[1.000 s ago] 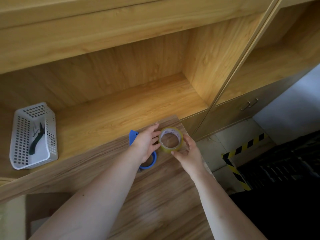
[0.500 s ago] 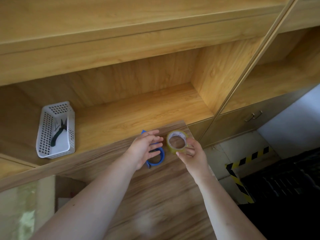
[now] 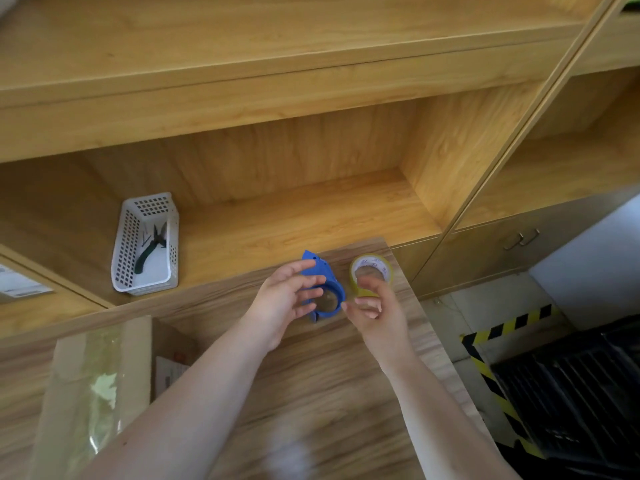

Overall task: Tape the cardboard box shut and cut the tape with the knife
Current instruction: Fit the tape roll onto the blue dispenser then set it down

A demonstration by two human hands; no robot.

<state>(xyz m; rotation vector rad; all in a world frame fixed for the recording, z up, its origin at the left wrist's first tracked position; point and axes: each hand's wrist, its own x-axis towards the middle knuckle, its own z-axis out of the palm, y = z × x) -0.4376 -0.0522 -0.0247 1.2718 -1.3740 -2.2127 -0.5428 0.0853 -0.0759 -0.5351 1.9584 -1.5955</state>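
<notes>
A blue tape dispenser lies near the far edge of the wooden table. My left hand grips it loosely from the left, fingers spread across its body. Just to the right stands a yellowish roll of tape, tilted on the table. My right hand pinches the roll's near rim with its fingertips. At the lower left is a cardboard box with a glossy strip of tape on its flap, partly below the table's edge. I see no knife.
A white perforated basket holding dark-handled pliers sits on the wooden shelf behind the table. To the right are cabinet doors with handles, black-and-yellow floor tape and a dark crate.
The roll has drawn slightly apart from my left hand, which now lies on the blue dispenser. The view has shifted, bringing the cardboard box in at the lower left.
</notes>
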